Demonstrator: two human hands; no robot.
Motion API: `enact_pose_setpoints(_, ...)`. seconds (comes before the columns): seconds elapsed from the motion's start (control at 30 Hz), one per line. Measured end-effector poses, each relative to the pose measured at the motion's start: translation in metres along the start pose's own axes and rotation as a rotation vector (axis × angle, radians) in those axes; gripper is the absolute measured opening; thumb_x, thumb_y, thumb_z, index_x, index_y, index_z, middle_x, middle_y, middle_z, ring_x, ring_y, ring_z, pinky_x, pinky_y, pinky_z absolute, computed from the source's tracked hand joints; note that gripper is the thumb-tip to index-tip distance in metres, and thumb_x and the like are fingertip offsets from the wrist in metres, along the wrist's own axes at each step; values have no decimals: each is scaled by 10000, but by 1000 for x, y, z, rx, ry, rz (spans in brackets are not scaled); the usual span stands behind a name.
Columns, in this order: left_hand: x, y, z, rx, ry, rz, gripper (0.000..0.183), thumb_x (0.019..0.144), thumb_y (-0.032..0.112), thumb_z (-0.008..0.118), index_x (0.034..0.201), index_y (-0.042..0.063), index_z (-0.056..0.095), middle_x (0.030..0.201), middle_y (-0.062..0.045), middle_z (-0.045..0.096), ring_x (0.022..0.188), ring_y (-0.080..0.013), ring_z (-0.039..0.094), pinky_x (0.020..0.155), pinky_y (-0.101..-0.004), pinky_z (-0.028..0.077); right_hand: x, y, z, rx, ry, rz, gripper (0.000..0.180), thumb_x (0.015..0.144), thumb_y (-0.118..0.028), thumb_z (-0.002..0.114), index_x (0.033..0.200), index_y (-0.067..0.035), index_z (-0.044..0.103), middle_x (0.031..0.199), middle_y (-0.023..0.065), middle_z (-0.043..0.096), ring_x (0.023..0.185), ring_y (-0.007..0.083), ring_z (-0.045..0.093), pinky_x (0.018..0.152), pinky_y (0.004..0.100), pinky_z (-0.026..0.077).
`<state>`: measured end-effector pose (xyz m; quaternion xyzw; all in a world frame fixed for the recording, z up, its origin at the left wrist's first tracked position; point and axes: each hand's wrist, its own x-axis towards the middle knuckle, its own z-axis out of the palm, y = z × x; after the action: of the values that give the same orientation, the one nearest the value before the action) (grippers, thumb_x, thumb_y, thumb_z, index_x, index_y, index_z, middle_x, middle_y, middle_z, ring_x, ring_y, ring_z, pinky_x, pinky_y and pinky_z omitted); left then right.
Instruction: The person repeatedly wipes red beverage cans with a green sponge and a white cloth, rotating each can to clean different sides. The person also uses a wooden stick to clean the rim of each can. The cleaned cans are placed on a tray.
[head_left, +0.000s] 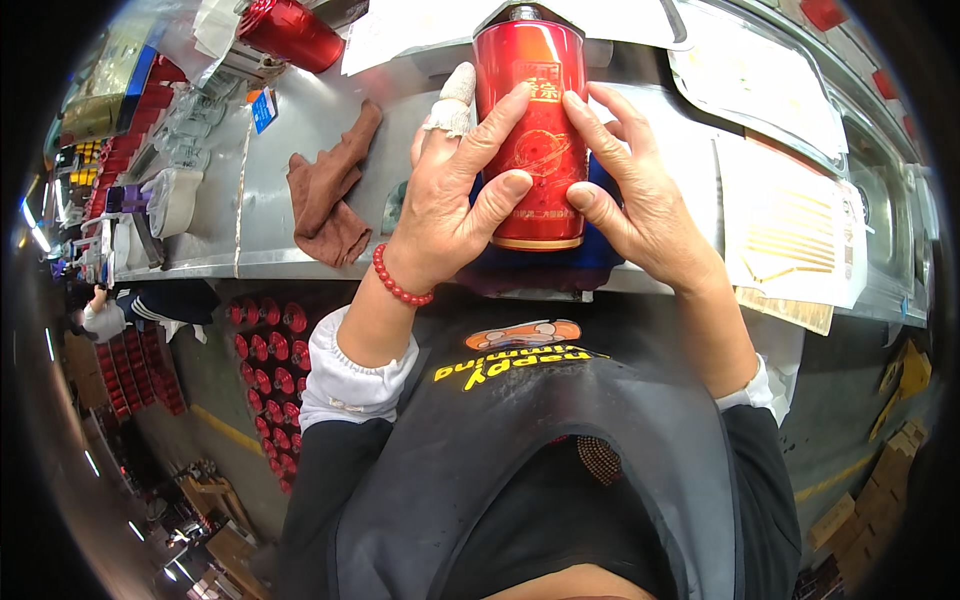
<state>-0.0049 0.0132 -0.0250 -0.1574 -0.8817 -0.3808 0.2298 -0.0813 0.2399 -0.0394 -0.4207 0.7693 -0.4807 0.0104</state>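
Observation:
A glossy red bottle (538, 180) with gold lettering and a ringed-planet drawing lies in front of me, its gold-rimmed base towards my body. My left hand (457, 172) holds its left side, thumb and index finger on the surface. One finger of that hand wears a pale fabric finger cover (454, 97). From the other side, my right hand (634, 180) grips the bottle with thumb and fingertips. Under the bottle is a dark blue cloth (544, 266). The bottle's far end, with a clear neck (525, 13), meets white sheets.
A brown cloth (330, 195) lies left on the metal bench (262, 202). Another red bottle (291, 34) is at the back left. Printed sheets (795, 217) and a metal tray (757, 90) are on the right. Red bottles (270, 375) stand in rows on the floor. Another person (105, 315) is at far left.

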Motion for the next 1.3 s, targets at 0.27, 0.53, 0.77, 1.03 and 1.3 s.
enact_pose_setpoints(0.27, 0, -1, 0, -1, 7, 14, 626, 1000, 465, 620, 1513, 117, 536, 1518, -353, 437, 1420, -452, 423, 1173, -491, 252, 2, 0, -2, -17, -12, -2, 656, 1002, -489, 619, 1568, -197, 462, 1611, 175, 333, 1351, 358, 480, 1107, 467, 450)
enact_pose_setpoints(0.53, 1, -1, -3, 5, -5, 1, 654, 991, 482, 623, 1529, 126, 513, 1515, -349, 438, 1420, -452, 423, 1176, -504, 248, 7, 1, -5, -90, -5, -44, 659, 994, -506, 620, 1563, -211, 468, 1613, 185, 337, 1311, 351, 511, 1087, 467, 471)
enact_pose_setpoints(0.77, 6, -4, -9, 72, -68, 16, 684, 981, 496, 629, 1547, 142, 483, 1538, -342, 412, 1431, -453, 412, 1179, -509, 251, 14, -2, -10, -117, 10, -45, 622, 1017, -495, 586, 1552, -196, 480, 1580, 210, 389, 1385, 376, 475, 1107, 464, 440)
enact_pose_setpoints(1.03, 3, -11, -11, -35, -72, -11, 725, 964, 564, 623, 1550, 161, 481, 1545, -355, 395, 1460, -462, 373, 1187, -526, 230, 11, -4, -11, -81, 21, -21, 649, 1013, -486, 599, 1564, -173, 456, 1567, 223, 402, 1405, 385, 459, 1139, 468, 413)
enact_pose_setpoints(1.3, 1, -12, -8, 55, -85, 16, 728, 965, 583, 612, 1565, 198, 467, 1547, -364, 385, 1474, -468, 351, 1190, -528, 216, 7, -2, -8, -57, -28, -43, 699, 984, -483, 648, 1572, -165, 444, 1577, 226, 370, 1421, 396, 443, 1142, 471, 416)
